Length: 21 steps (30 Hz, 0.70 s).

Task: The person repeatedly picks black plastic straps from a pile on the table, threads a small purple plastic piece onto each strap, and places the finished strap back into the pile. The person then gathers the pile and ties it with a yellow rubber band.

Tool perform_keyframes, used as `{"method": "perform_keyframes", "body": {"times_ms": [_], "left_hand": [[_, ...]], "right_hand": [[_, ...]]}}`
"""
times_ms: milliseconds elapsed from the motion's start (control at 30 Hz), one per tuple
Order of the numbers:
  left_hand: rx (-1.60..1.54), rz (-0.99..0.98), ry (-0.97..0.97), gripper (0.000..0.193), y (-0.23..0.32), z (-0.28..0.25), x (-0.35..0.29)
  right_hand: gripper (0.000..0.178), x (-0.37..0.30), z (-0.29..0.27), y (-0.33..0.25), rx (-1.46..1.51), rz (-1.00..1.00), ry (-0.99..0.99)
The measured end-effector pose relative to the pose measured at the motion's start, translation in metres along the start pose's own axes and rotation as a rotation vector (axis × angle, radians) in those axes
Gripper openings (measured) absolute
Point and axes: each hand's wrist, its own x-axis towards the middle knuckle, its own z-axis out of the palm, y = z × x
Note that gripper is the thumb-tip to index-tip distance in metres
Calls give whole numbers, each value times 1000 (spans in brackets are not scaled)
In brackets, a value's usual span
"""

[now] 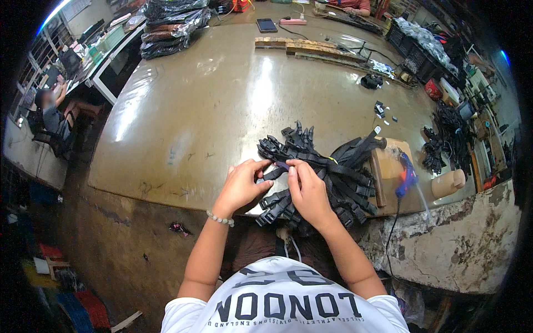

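Observation:
A heap of black webbing straps with plastic side-release buckles (348,191) lies at the table's near edge, spread on both sides of my right hand. My left hand (244,186), with a beaded bracelet at its wrist, is closed, thumb and fingers pinching a short black strap (273,173). At the other end of that strap, the thumb and forefinger of my right hand (308,194) press together on it. Several buckles (272,147) fan out just beyond my fingertips. What lies under the fingertips is hidden.
Right of the heap, a blue glue gun (408,177) with a cord rests by a tan board (393,152) and a tan roll (448,184). Wooden strips (311,49), a phone (266,25) and bagged stacks (172,28) lie farther back. A person (53,114) sits far left.

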Motion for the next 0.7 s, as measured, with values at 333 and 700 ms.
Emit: {"method": "perform_keyframes", "body": {"times_ms": [333,700], "left_hand": [[-104,39,46,47,-2,-1,3],[-97,126,133,46,-15,5,0]], "right_hand": [[25,5,1,-3,-94,41,-170],[22,-4,2,0,-67,96,-76]]}}
